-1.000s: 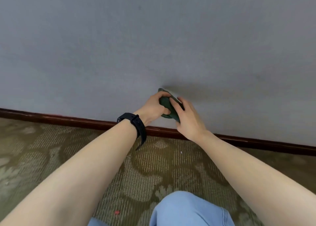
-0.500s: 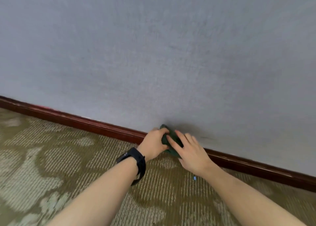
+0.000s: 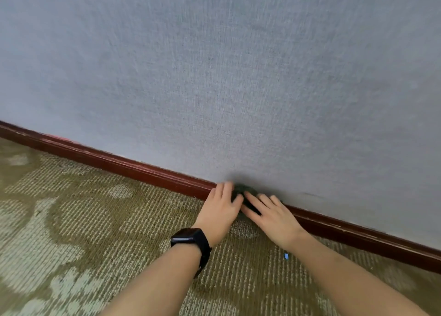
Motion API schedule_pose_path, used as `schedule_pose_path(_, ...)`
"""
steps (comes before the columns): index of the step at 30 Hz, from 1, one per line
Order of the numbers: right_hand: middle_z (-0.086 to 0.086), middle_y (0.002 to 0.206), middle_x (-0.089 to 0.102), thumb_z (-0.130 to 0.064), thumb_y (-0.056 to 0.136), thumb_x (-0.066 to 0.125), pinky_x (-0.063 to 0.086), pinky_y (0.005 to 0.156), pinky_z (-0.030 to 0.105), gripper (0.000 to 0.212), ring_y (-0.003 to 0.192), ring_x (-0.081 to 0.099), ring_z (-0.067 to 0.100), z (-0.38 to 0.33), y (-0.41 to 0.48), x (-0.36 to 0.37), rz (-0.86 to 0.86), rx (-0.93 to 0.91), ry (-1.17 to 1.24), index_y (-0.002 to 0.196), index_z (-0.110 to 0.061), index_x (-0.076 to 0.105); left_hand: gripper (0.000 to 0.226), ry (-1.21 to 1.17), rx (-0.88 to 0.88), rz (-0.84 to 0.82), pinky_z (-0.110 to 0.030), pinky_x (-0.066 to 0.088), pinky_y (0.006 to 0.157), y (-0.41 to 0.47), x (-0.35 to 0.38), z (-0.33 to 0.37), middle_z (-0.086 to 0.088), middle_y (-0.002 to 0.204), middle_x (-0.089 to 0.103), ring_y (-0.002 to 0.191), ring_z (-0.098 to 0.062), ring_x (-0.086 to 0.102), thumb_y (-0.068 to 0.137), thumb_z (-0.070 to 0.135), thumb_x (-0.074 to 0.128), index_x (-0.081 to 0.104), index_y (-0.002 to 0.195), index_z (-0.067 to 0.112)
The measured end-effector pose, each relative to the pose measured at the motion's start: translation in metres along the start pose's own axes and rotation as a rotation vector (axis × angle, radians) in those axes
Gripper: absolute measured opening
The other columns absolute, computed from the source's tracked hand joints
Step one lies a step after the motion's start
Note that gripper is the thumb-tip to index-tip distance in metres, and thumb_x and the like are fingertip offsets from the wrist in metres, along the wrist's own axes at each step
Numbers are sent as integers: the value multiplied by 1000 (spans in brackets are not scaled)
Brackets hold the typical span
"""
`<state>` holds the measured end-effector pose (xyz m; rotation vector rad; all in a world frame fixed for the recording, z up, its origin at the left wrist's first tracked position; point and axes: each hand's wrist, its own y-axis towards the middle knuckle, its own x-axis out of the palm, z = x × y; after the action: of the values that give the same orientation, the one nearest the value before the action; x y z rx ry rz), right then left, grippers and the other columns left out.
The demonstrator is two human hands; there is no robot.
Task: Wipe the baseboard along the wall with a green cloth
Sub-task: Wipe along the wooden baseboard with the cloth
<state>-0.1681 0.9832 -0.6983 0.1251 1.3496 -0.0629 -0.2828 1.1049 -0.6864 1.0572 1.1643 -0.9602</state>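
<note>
A dark red wooden baseboard (image 3: 133, 166) runs along the foot of the grey wall, sloping down to the right. A dark green cloth (image 3: 243, 192) is bunched against the baseboard and mostly hidden under my fingers. My left hand (image 3: 220, 209), with a black watch on its wrist, lies flat on the cloth's left side. Beside it my right hand (image 3: 269, 214) presses flat on the cloth's right side. The two hands touch at the fingertips over the cloth.
The textured grey wall (image 3: 238, 77) fills the upper view. Olive patterned carpet (image 3: 83, 220) covers the floor. A tiny blue speck (image 3: 286, 256) lies on the carpet by my right wrist. The baseboard continues at the right (image 3: 381, 241).
My hands carried the cloth down from the wall onto the baseboard, and their grip flattened into a press. The view tilted, so the baseboard now slopes.
</note>
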Motion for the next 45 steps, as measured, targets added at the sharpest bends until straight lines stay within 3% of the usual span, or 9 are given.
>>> schedule_pose_path(5,6,102,75,-16,33,93,60,68,28,54,83,72,20,11,11,10,7,-122,-24,84,-17,77,16,219,346,18,-30,57,75,3,-1,-10,-11,100,71,89,-26,67,72,10,60,71,85,10)
schedule_pose_path(9,6,96,77,-19,25,95,60,66,29,57,80,74,19,12,18,26,24,-155,-7,79,-18,78,40,259,371,-33,-32,58,74,9,7,-19,-8,97,71,86,-24,67,81,11,30,69,86,13)
schedule_pose_path(13,8,93,77,-18,64,67,60,58,30,18,75,75,22,11,15,24,84,-193,10,78,-16,79,16,230,370,-63,-34,58,73,7,11,-23,-15,103,70,92,-29,66,84,15,55,71,88,13)
schedule_pose_path(17,17,96,75,-21,69,57,60,58,35,28,76,74,30,10,7,15,59,-149,-44,82,-8,78,32,193,263,-295,-47,39,103,4,6,-14,-27,141,37,127,-38,39,99,20,40,49,128,12)
schedule_pose_path(21,25,140,45,-12,91,55,45,98,47,36,119,52,41,10,1,26,-35,-83,65,125,-3,56,45,336,278,-354,-45,34,107,7,4,-8,-28,145,27,133,-38,29,90,14,53,41,134,16)
schedule_pose_path(25,19,154,19,-6,95,47,29,112,41,48,137,29,33,15,0,31,-66,-135,81,142,-10,35,54,464,291,-462,-43,23,115,4,6,-12,-28,153,9,142,-36,12,91,17,54,33,141,13)
schedule_pose_path(33,13,149,35,-15,98,46,33,110,35,44,134,36,26,-4,39,32,-66,-91,306,141,-6,36,52,500,315,-420,-42,24,115,-9,11,-45,-27,152,14,141,-36,15,94,15,45,28,142,7)
schedule_pose_path(40,14,138,46,-22,99,40,40,100,41,39,124,44,29,-28,90,43,-7,-236,287,135,-6,43,70,505,131,-566,-42,15,117,-26,15,-73,-27,154,4,143,-35,5,91,20,51,12,146,3)
schedule_pose_path(45,15,146,35,-8,93,52,38,106,36,39,133,31,29,-16,79,38,8,-303,146,132,-1,46,68,422,104,-547,-39,13,118,-24,12,-67,-23,155,5,144,-31,7,88,21,51,19,147,10)
